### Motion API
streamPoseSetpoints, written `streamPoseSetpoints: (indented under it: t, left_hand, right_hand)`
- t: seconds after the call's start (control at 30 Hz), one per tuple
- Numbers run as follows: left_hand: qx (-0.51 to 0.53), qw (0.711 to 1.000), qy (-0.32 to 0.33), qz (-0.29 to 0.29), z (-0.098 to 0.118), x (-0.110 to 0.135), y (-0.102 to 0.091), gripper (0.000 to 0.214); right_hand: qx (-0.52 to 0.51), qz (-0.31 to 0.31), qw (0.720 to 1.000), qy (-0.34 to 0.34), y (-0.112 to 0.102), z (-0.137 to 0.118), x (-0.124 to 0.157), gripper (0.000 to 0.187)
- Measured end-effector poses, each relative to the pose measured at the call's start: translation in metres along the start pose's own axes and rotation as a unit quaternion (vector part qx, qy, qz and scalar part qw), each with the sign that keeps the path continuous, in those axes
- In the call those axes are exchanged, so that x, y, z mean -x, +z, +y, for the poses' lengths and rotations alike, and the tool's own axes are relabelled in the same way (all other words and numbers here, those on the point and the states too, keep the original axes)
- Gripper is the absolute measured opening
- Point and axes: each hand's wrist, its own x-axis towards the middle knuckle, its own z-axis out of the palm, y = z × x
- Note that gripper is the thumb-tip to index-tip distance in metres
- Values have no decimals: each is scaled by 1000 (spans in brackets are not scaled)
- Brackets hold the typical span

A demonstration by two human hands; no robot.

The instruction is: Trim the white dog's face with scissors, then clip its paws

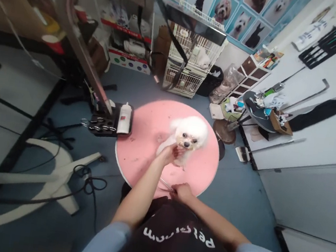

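Observation:
A fluffy white dog sits on the round pink grooming table, its face towards me. Under its chin, my left hand is closed around the lower muzzle and chest fur; some fingers are hidden in the coat. Near the front edge of the table, my right hand grips a pair of grooming scissors with the thin blades pointing left. These blades are low and apart from the dog.
A black tool holder with several scissors and a white bottle adjoins the table's left side. A curved metal arm with hanging black straps rises there. Cages stand behind; a round side table is at right.

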Motion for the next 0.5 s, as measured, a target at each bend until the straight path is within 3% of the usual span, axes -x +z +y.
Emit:
streamPoseSetpoints:
  t: [0.1, 0.27, 0.37, 0.5]
  left_hand:
    - [77, 992, -75, -68, -2, 4, 19, 25]
    - [186, 969, -106, -120, -8, 12, 33, 22]
    - [251, 955, -91, -127, -12, 17, 40, 22]
    - [315, 937, -74, -130, -16, 20, 50, 19]
  right_hand:
    - [-28, 37, 998, 42, 4, 31, 30, 19]
    - [-82, 101, 975, 182, 22, 72, 75, 43]
    - [-120, 107, 965, 207, 19, 73, 67, 43]
    - [-178, 92, 965, 171, -12, 69, 50, 40]
